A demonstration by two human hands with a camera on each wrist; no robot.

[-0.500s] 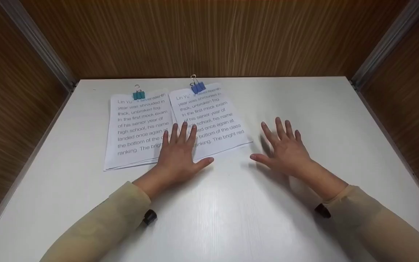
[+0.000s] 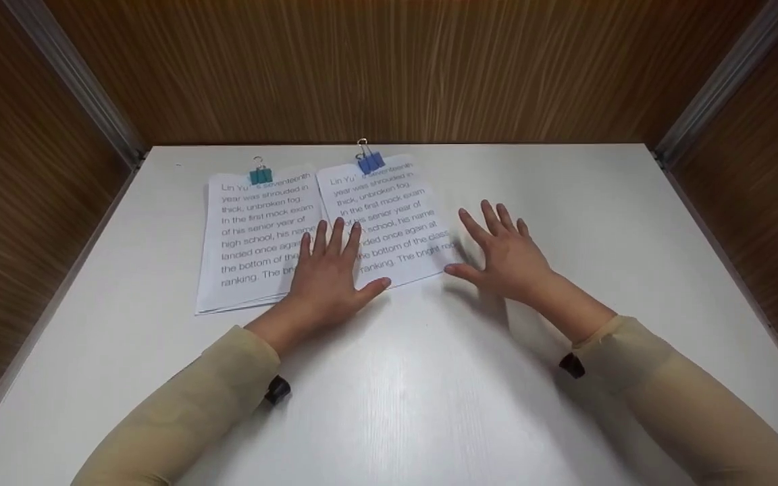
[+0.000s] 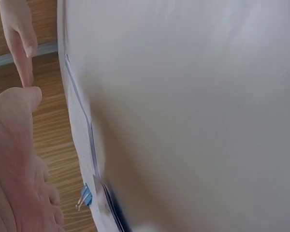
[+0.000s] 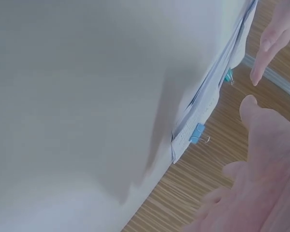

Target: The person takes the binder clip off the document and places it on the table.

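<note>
Two stacks of printed paper lie side by side, the right stack (image 2: 385, 202) overlapping the inner edge of the left stack (image 2: 254, 233). A teal binder clip (image 2: 261, 176) grips the left one's top edge; a blue binder clip (image 2: 371, 163) grips the right one's. With fingers spread, my left hand (image 2: 325, 280) hovers over the lower part where they meet, covering some text. My right hand (image 2: 510, 260), fingers also spread, is just right of the right stack, thumb tip by its lower right corner. Neither hand holds anything. Both wrist views show the hands raised above the paper.
The stacks lie on a white table (image 2: 402, 391). Brown wood-grain panels, including the back panel (image 2: 389, 74), enclose its back and sides, with metal strips in the corners. Small black objects (image 2: 278, 390) sit at both sleeve cuffs.
My right hand has moved left and slightly away from me, toward the right stack. The left hand has shifted only slightly. The stacks and clips lie as before.
</note>
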